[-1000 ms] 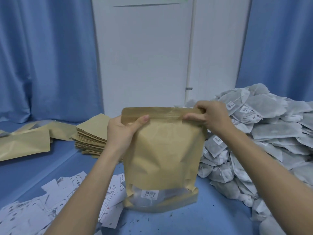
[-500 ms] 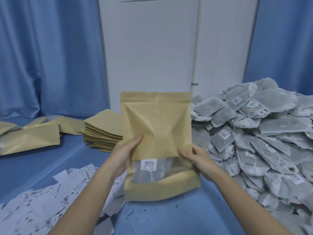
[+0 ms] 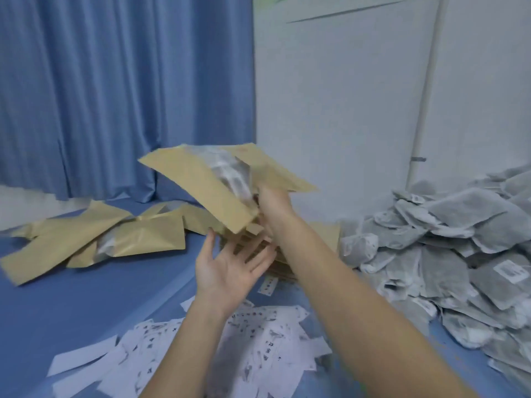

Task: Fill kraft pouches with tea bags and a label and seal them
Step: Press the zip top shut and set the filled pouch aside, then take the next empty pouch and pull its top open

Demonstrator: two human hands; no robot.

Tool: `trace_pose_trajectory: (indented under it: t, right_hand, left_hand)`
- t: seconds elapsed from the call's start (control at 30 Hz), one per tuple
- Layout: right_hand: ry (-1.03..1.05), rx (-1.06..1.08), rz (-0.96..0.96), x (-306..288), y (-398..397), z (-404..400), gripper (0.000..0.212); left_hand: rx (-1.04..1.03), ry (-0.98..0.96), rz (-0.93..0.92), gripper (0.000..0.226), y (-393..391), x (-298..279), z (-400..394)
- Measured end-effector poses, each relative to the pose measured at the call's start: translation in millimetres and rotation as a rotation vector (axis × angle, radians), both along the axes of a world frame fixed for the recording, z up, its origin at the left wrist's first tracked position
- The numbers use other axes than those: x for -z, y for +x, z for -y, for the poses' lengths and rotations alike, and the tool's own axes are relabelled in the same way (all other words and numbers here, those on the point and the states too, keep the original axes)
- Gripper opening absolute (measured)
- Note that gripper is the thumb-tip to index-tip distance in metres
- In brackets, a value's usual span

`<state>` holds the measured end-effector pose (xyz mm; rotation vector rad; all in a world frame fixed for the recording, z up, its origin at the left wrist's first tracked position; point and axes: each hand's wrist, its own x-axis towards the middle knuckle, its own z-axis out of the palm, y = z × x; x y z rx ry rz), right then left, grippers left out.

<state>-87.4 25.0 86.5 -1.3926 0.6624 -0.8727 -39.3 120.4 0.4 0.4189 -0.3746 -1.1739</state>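
Your right hand (image 3: 271,202) grips the filled kraft pouch (image 3: 207,186) by one edge, holding it aloft and tilted, its long axis running up-left to down-right; tea bags show blurred through its window. The pile of finished pouches (image 3: 94,237) lies to the left, well apart, so the coming move goes leftward. Your left hand (image 3: 230,265) hangs palm-up with fingers spread, holding nothing, just below the pouch and over the stack of empty pouches (image 3: 283,268). Loose tea bags (image 3: 448,239) lie heaped at right, labels (image 3: 258,349) scattered nearest you.

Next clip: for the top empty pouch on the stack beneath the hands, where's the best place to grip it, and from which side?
Probably its near edge, from the front-left, where the open left hand hovers. The stack of empty pouches lies flat, so only edges offer a pinch, and the right hand with the filled pouch covers the far side.
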Motion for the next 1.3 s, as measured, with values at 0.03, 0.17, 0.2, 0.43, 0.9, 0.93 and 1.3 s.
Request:
trace_pose_trajectory:
  t: [0.03,0.17,0.2,0.43,0.9,0.93,1.3]
  right_hand:
    - [-0.006,-0.082,0.007,-11.8,40.0,-7.5,0.04]
    - [-0.131,-0.123,-0.295,-7.8,122.2,-23.7,0.069]
    - [-0.147,-0.111,-0.365,3.7,126.6,-20.0,0.064]
    - [-0.469,0.039,-0.51,80.2,108.7,41.4,0.031]
    - [-1.35,0.423,-1.132,141.6,20.4,121.5,0.033]
    - [-1.459,0.504,-1.063,142.1,16.1,115.3,0.031]
    - [-1.792,0.574,-0.179,153.2,-31.2,40.7,0.013]
  left_hand:
    - [-0.066,0.014,0.008,0.06,13.4,-7.1,-1.3]
    - [-0.263,0.079,0.051,0.056,66.6,-26.1,-10.6]
    - [-0.274,0.122,0.074,0.057,76.5,-25.7,-11.5]
    - [-0.161,0.334,0.114,0.024,79.5,4.8,28.7]
    - [-0.121,0.482,0.084,0.044,53.2,47.0,81.8]
    - [-0.12,0.5,0.098,0.039,49.4,46.9,82.7]
    - [-0.223,0.47,0.265,0.027,-6.1,20.9,74.8]
